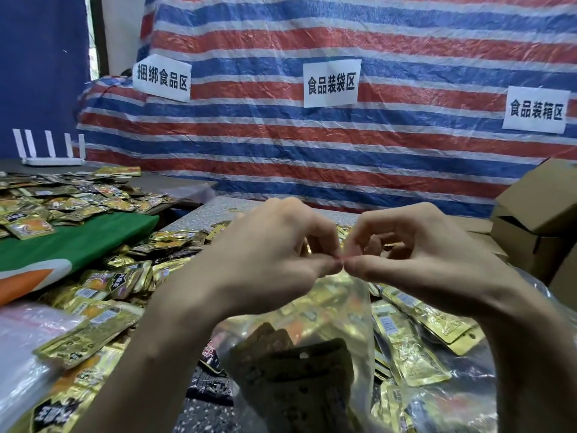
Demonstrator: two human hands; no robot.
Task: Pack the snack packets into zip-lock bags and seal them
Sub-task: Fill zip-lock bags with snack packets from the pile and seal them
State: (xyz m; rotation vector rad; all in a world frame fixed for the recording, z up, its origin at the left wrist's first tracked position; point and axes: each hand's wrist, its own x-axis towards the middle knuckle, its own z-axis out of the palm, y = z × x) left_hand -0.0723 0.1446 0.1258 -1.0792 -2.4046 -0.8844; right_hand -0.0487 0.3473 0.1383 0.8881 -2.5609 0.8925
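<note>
Bag (327,307); left grip (268,254), right grip (421,254) thumb-to-thumb

Snack packets (415,348) lie on the table (206,414) around the zip-lock bag (356,307). Cardboard boxes (537,220) stand right, a tarp (312,151) behind.

Gold snack packets (406,348) lie heaped across the speckled table (199,215).

The zip-lock bag (349,307) is showing clear, glossy plastic film. The snack packets (409,348) are gleaming as gold foil. The cardboard boxes (540,201) are presenting matt brown. The striped tarpaulin (281,142) is appearing woven, possibly plastic.
</note>
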